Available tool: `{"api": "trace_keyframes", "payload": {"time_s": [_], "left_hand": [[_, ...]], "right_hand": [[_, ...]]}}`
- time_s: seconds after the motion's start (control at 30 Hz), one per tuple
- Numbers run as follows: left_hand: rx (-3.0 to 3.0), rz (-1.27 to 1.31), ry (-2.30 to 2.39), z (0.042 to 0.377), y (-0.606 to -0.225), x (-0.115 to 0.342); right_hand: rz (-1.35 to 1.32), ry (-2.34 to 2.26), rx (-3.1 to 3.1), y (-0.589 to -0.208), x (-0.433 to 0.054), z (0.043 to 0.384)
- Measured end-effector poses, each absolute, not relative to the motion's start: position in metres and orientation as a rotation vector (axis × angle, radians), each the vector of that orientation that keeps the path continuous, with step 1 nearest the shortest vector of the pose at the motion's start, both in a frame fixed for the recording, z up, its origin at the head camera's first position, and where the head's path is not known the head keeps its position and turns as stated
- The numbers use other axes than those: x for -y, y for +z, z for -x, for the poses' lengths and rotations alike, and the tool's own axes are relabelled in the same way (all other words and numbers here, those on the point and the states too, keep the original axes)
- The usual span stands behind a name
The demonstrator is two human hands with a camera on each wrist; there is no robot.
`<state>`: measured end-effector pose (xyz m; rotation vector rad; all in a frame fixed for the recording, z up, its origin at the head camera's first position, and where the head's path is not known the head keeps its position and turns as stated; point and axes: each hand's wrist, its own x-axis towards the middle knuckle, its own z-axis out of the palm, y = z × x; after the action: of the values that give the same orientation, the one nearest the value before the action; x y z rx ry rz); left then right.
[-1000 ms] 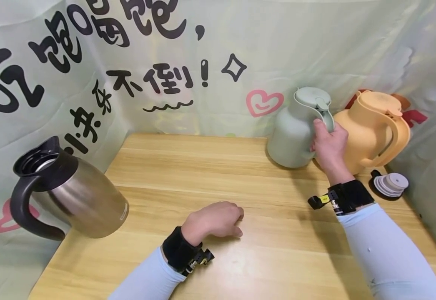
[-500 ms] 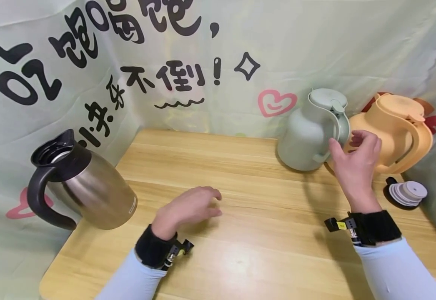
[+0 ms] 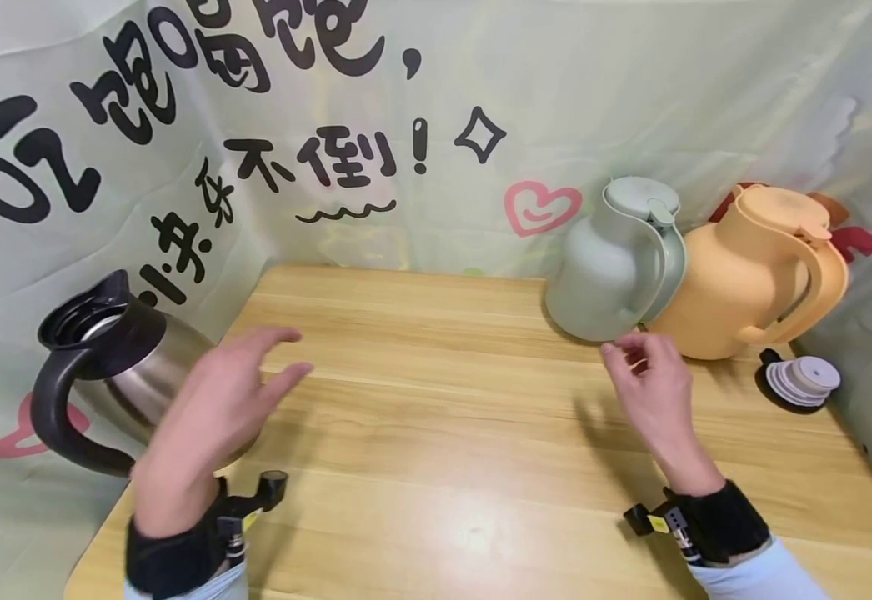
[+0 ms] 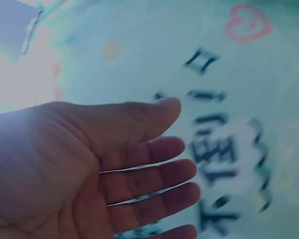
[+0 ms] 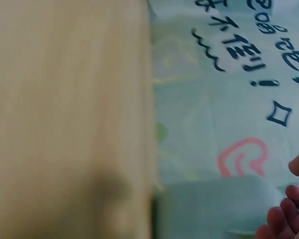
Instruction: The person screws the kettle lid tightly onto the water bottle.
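Note:
On the left of the head view stands a steel jug [image 3: 139, 387] with a black handle and an uncovered mouth. My left hand [image 3: 214, 400] is in front of it, partly covering its body; whether they touch I cannot tell. In the left wrist view the left hand [image 4: 104, 159] holds nothing, its fingers extended. My right hand [image 3: 654, 383] is just in front of the green-grey jug [image 3: 593, 271], holding nothing, with fingers loosely bent. Beside that jug is an orange jug [image 3: 729, 275], its lid on. Only the fingertips of the right hand [image 5: 289, 211] show in the right wrist view.
A white and black stopper [image 3: 799, 382] lies on the wooden table [image 3: 436, 433] at the right, near the orange jug. A printed cloth [image 3: 376, 100] hangs behind and along the sides. Red pieces [image 3: 856, 242] show behind the orange jug.
My right hand has let go of the green-grey jug's handle and drawn back toward me. The left hand has moved left from mid-table to the steel jug, its fingers spreading.

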<state>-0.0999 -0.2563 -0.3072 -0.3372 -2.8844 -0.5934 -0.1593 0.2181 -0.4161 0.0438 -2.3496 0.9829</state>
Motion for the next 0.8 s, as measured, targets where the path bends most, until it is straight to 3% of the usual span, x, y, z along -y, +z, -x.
{"api": "trace_keyframes", "payload": {"time_s": [0.3,0.57,0.8], "left_hand": [[2.379,-0.095,-0.554,0.066,-0.279,0.292],[2.310,-0.842,-0.811,0.059,-0.272,0.306],[2.318,-1.004,-0.906,0.068,-0.276,0.321]], "right_hand": [[-0.149,1.045,2.611,-0.446,-0.206,0.157],[-0.170,1.050,2.729,-0.451,-0.204,0.161],[-0.179,1.044,2.767,-0.455,-0.204,0.159]]}}
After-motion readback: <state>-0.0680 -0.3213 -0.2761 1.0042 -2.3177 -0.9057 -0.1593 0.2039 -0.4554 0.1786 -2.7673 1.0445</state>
